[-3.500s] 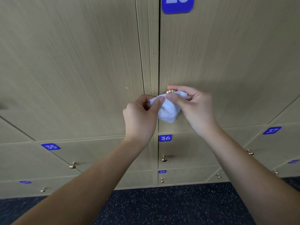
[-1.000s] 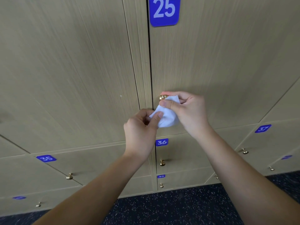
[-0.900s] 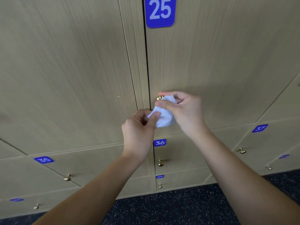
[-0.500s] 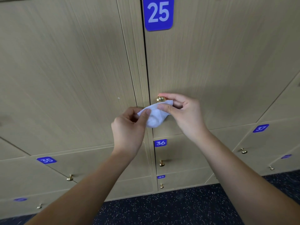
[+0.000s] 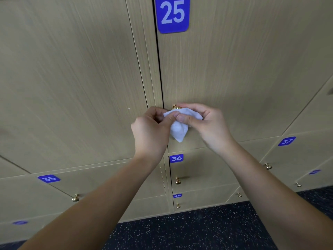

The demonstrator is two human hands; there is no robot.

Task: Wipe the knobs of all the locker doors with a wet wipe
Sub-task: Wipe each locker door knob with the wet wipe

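Note:
A white wet wipe [image 5: 178, 129] is pinched from both sides, by my left hand [image 5: 150, 131] on its left edge and my right hand [image 5: 207, 126] on its right. The wipe sits just under the brass knob [image 5: 176, 107] of locker door 25 [image 5: 243, 69], and only the knob's top shows above it. My right fingers curl over the knob from behind. Below are the brass knobs of door 36 [image 5: 178, 181], door 35 [image 5: 75, 198], door 37 [image 5: 268, 166] and door 45 [image 5: 178, 206].
Beige wood-grain locker doors fill the view, with blue number plates such as 25 [image 5: 172, 14] and 36 [image 5: 176, 158]. Dark speckled floor [image 5: 198, 230] runs along the bottom. More small knobs [image 5: 239, 195] sit on the lowest doors at right.
My left hand has moved back right toward my right hand, bunching the wipe under the knob of door 25. Half a second ago the wipe was stretched out leftward.

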